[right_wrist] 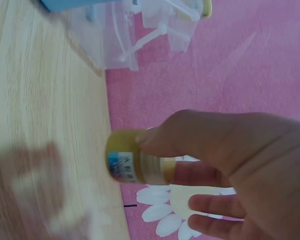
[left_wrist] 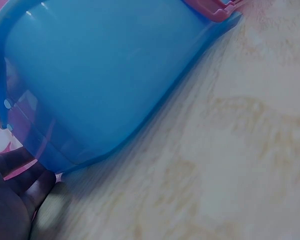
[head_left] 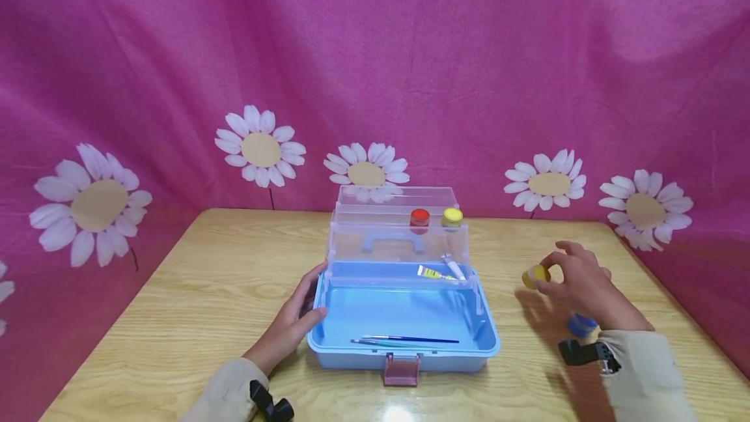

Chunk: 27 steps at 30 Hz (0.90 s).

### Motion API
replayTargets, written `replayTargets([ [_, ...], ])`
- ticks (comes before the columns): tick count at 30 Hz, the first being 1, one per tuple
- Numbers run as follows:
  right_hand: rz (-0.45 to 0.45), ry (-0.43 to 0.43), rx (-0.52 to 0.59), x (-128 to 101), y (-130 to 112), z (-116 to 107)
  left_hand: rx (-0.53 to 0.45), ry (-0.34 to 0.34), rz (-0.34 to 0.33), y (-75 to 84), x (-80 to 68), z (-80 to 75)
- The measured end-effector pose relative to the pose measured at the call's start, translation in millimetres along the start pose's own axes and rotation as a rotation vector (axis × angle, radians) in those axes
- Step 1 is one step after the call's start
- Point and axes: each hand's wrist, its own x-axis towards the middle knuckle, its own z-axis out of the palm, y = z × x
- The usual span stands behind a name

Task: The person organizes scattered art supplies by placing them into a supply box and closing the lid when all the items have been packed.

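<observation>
A blue plastic storage box with clear fold-out trays stands unfolded at the middle of the table. My left hand holds its left side, thumb at the rim; in the left wrist view its fingers lie against the box corner. To the right of the box, my right hand pinches a small yellow paint jar between thumb and fingers, above the table. A blue paint jar sits on the table under that hand, partly hidden by it.
Red and yellow paint jars sit in the upper tray. Two paint tubes lie in the lower tray. Thin paintbrushes lie along the box's front. A pink latch hangs in front. Behind the table hangs a pink flowered cloth.
</observation>
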Motion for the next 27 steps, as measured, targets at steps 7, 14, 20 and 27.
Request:
replayTargets([
  [7,-0.052,0.079,0.026,4,-9,1,-0.001,0.015,-0.021,0.9,-1.7,-2.8],
  [14,-0.076,0.166,0.046,5,-15,3,0.0,0.015,-0.015,0.2,-3.8,-4.9],
  [20,-0.09,0.209,0.058,3,-16,5,-0.011,0.01,-0.021,0.7,-5.1,-4.2],
  [27,-0.107,0.246,0.056,5,-21,7,-0.019,-0.013,-0.007,0.2,-0.3,-0.6],
])
